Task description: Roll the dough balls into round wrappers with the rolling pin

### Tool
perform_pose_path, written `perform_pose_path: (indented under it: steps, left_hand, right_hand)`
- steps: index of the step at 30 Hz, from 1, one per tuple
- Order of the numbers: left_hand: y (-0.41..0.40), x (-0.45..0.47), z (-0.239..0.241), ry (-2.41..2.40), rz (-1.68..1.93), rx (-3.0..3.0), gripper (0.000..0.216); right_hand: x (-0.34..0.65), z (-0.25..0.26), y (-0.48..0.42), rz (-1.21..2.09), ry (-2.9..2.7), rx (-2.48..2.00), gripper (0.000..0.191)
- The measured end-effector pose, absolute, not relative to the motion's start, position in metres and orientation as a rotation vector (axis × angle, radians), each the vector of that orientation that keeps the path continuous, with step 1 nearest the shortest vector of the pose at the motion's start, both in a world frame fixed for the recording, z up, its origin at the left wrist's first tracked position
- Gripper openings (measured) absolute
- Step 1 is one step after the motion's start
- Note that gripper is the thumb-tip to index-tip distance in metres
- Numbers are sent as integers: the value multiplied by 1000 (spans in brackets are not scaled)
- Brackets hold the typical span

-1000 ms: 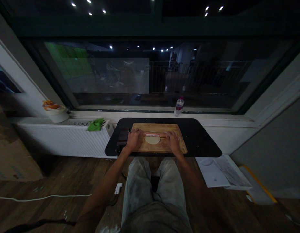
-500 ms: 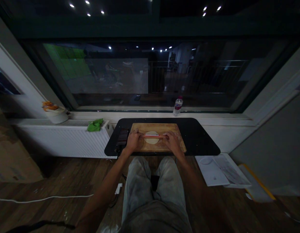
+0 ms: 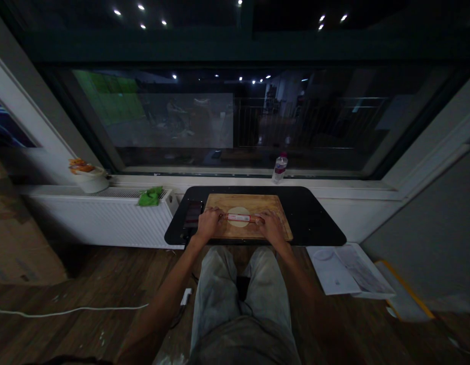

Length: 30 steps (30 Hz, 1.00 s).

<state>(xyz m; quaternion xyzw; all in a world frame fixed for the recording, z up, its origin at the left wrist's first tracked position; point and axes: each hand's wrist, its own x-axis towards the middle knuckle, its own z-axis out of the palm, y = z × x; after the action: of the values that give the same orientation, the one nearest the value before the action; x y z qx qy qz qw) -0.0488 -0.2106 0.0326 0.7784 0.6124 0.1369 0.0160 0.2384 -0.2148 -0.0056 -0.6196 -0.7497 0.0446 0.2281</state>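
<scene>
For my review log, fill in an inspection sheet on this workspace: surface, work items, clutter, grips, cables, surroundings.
Surface: black table bearing a wooden board.
Work items: rolling pin lying across a flat, pale dough round.
Clutter: dark, flat phone-like device left of the board.
Grips: left hand and right hand each on one end of the rolling pin.
Cables: white cable along the floor.
Surroundings: bottle by the window; green cloth and white tub on the radiator.
</scene>
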Motion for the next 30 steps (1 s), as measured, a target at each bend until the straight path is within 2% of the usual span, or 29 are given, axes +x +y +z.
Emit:
perform_pose_path:
  steps: [8,19,30]
  left_hand:
    - [-207,-50,20,1823,464,2480,31]
    - [-190,-49,-13,1685,702,2532,41]
    - [-162,-41,-11,1708,620,2561,46]
  right_hand:
    - [236,-7,-213,131,-2051,-1678,37]
    - [228,-22,-196,72,-2163,-1726,54]
    - [240,-37,-157,201,-2138,-1694,57]
